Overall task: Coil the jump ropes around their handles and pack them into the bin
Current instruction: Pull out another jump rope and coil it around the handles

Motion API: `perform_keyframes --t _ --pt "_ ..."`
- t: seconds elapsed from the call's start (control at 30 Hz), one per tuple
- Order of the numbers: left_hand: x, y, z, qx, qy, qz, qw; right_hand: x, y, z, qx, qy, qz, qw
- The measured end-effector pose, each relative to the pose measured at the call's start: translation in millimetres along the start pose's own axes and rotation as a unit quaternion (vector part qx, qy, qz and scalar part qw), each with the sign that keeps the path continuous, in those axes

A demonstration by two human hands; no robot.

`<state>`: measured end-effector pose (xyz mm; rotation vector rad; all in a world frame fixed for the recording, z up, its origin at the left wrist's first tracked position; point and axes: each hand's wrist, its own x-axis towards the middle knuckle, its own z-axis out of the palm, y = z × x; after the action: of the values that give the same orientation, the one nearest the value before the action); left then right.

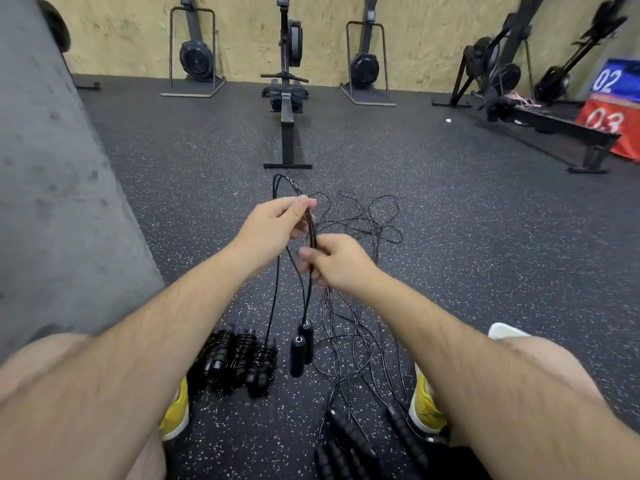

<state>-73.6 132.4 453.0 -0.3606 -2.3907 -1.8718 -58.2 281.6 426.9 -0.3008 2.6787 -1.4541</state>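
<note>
Here both the left hand [273,226] and right hand [334,261] pinch a folded black jump rope [312,233], its two handles [302,348] dangling above the rubber floor [194,174].

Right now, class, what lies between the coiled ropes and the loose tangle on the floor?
In the head view, two black handles hang between the coiled ropes and the loose tangle, dangling from the rope the left hand and right hand hold.
</note>
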Motion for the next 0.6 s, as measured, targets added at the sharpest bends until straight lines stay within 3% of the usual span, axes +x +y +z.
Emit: perform_keyframes --t 0.17,0.27,0.43,0.6 --pt "-19.4 -27.8 -3.4 -0.046 -0.128 -0.113 0.984 11.7 -20.6 -16.6 0.107 0.069 -0.055 0.99" --pt "-29.6 -34.2 2.2 0.015 -0.188 -0.106 0.976 15.8 -27.5 -20.1 0.162 0.067 -0.049 0.983" --pt "-19.6 -18.5 5.8 0.049 -0.068 -0.052 0.995 17.7 -26.3 -24.1 0.211 0.09 -0.023 0.973" --pt "-2.1 7.7 5.0 0.007 -0.003 -0.006 1.0 -3.1 -6.9 -15.4 -0.008 -0.037 0.017 0.999"
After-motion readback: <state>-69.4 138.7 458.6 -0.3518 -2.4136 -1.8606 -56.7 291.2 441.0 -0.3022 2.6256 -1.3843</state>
